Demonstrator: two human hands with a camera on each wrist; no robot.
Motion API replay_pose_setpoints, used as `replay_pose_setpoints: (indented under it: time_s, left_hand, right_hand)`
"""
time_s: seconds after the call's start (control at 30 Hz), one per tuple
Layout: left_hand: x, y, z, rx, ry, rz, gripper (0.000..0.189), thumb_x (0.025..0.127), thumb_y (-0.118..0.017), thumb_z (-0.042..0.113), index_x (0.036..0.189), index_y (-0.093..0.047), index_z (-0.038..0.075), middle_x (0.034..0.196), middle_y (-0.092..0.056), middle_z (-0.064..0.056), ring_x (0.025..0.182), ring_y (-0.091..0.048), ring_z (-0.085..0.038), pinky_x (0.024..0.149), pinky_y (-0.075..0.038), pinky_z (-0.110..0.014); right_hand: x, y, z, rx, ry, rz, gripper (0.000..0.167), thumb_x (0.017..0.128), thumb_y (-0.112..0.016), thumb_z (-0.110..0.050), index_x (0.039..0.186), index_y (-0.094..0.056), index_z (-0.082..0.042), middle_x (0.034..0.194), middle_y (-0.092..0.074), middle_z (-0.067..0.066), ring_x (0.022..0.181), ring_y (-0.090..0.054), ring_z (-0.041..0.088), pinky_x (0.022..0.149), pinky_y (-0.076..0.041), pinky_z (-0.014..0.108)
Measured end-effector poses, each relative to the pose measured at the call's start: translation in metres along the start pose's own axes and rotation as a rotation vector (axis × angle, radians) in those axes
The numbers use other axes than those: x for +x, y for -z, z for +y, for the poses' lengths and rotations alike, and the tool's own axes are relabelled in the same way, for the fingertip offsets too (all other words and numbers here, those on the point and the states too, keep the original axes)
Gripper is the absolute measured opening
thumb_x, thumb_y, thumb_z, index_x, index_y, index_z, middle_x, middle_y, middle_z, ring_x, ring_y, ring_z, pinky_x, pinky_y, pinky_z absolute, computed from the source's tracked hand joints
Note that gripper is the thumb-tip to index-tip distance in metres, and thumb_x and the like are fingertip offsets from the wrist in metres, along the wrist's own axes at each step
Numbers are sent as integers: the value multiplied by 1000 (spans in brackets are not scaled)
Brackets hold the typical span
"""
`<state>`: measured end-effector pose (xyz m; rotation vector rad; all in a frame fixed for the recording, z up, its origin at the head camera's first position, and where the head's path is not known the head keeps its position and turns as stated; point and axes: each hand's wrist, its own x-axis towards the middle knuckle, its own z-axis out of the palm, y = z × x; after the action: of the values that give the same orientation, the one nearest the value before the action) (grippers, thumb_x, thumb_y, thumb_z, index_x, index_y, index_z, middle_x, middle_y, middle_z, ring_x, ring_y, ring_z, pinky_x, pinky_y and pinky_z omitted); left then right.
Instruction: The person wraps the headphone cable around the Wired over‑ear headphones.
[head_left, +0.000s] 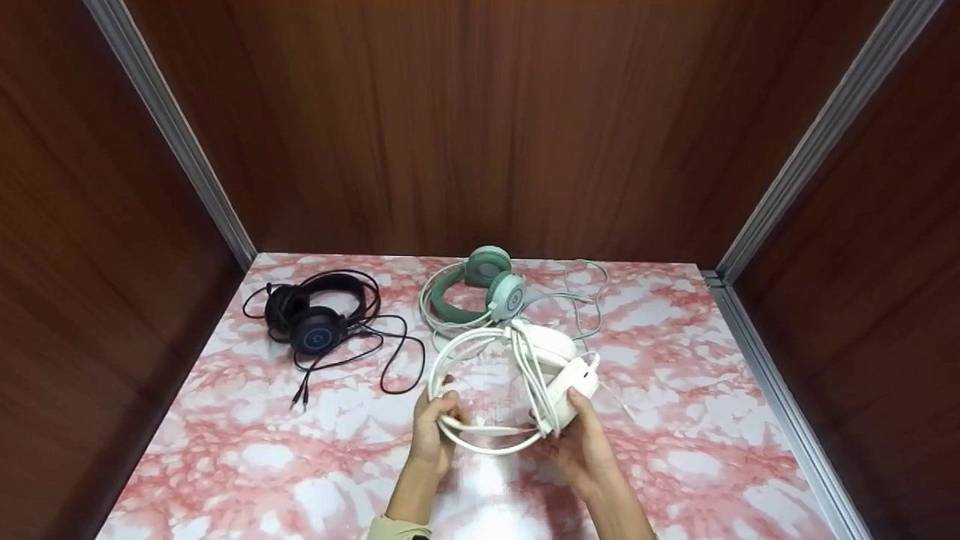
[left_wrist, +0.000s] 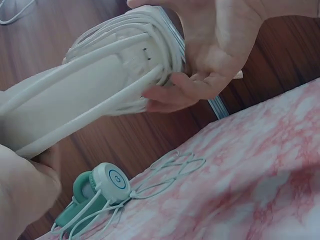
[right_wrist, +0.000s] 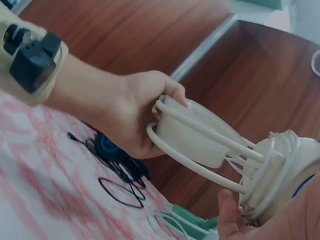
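Both hands hold a pair of white headphones (head_left: 551,345) above the table, its cable wound around the ear cups. My left hand (head_left: 431,427) grips the headband (right_wrist: 197,132), thumb on top. On the other side, my right hand (head_left: 589,450) holds an ear cup (head_left: 574,386), the thumb pressed on its outer face. In the left wrist view, the right fingers (left_wrist: 172,95) curl at the wound cable (left_wrist: 170,45). Just beyond the white pair lie green headphones (head_left: 457,300), partly overlapped by it in the head view.
Black headphones (head_left: 319,330) with a loose cable (head_left: 386,382) lie at the left of the pink marbled table (head_left: 262,480). A thin pale green cable (head_left: 600,300) trails right of the green pair. Brown wooden panels (head_left: 480,127) with metal edge strips (head_left: 772,420) enclose the table.
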<state>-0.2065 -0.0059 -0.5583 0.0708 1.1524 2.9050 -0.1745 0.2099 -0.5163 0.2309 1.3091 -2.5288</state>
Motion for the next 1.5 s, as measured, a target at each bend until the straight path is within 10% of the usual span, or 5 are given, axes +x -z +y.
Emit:
replay_pose_setpoints:
  time_s: [0.23,0.6,0.87,1.1,1.5]
  left_hand:
    - [3,7,1,256,274,-32,48,97,-47,28,134,-28,4,111,-57,-13,97,-63,-29,86,-51,-40]
    - [-7,26,-6,366,427,-50,33,97,-48,29,123,-47,8,110,-56,-19,102,-60,-34,82,-50,-37]
    - [-12,36,-7,460,407,13,24,96,-48,23,113,-54,6,104,-58,-16,95,-61,-30,79,-50,-37]
    - [-8,40,-15,717,231,60,24,94,-51,13,113,-52,0,100,-57,-14,86,-61,-28,70,-53,-39]
    - [-14,41,-26,943,100,-90,19,93,-53,6,110,-55,-1,100,-56,-12,86,-61,-30,69,-52,-41]
  right_hand:
    - [12,24,-11,41,71,125,40,97,-43,-49,100,-61,-14,86,-64,4,81,-61,19,79,-44,33]
    - [46,106,-57,315,95,256,47,91,-59,-52,124,-49,-20,102,-65,4,85,-61,20,78,-50,34]
    - [67,160,-90,420,62,368,47,83,-70,-52,107,-53,-15,92,-56,4,79,-53,19,67,-44,33]
    - [71,179,-112,398,3,466,55,83,-64,-59,116,-41,-21,102,-46,1,91,-49,16,89,-39,30]
    - [85,205,-101,362,-32,542,60,79,-68,-62,112,-43,-18,101,-44,5,91,-49,21,85,-44,35]
